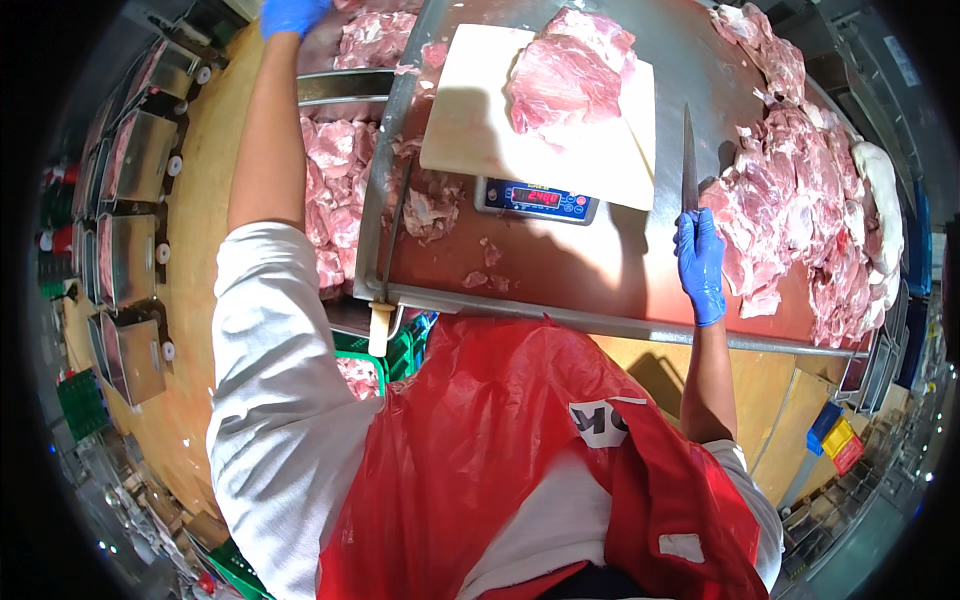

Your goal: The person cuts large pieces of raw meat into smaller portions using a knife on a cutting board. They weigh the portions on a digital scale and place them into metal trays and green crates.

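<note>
My right hand point(702, 268), in a blue glove, is closed around the handle of a knife point(688, 160), whose long narrow blade points away from me. It is just left of a big heap of raw meat cuts point(790, 190) on the steel table point(600, 270). My left hand point(293, 14), also gloved in blue, reaches far out to the upper left beside a meat container; the picture's edge cuts off its fingers. A large piece of raw meat point(568, 80) lies on a white cutting board point(465, 120), which rests on a blue digital scale point(537, 199) with a lit red display.
Steel bins of meat pieces point(335, 180) stand along the table's left side. A long rod with a pale handle point(380, 328) hangs at the near left corner. Below it is a green crate point(400, 350). Racked metal trays point(130, 260) line the far left. Meat scraps point(432, 210) lie left of the scale.
</note>
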Available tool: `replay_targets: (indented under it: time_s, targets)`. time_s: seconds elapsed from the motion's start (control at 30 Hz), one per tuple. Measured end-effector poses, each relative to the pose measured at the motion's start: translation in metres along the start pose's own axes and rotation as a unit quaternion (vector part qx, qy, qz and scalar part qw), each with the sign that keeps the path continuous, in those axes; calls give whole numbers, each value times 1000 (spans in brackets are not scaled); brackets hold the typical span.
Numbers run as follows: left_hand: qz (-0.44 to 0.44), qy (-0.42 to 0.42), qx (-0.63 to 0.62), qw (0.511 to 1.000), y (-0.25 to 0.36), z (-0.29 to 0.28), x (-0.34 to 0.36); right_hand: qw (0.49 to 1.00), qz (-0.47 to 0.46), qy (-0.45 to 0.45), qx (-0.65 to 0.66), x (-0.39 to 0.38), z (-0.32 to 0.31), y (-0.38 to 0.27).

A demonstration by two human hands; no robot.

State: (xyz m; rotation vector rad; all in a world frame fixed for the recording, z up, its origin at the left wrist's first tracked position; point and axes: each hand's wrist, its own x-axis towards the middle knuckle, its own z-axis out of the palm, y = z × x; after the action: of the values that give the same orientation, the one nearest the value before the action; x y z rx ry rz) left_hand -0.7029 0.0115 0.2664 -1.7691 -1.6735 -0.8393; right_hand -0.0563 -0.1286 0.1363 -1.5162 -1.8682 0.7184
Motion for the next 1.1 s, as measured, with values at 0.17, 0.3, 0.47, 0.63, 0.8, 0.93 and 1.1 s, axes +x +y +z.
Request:
replay_targets:
  time_s: [0.17, 0.3, 0.47, 0.63, 0.8, 0.93, 1.1]
  targets:
    - [-267, -138, -458, 837, 24, 61, -59, 987, 87, -20, 135, 3, 16, 1]
    - [-39, -249, -388, 886, 200, 93, -138, 981, 103, -4, 164, 38, 24, -19]
    - [-209, -66, -335, 917, 299, 61, -171, 997, -62, -40, 24, 91, 36, -49]
    - [-407, -112, -373, 826, 308, 55, -187, 949, -209, -165, -171, 118, 59, -96]
    - [-470, -35, -442, 764, 306, 41, -196, 932, -281, -185, -138, 129, 91, -115]
    - [-511, -22, -456, 728, 314, 29, -203, 900, -315, -203, -221, 129, 85, -97]
    - [-534, -28, -503, 678, 307, 29, -217, 853, -267, -282, -347, 128, -3, -11]
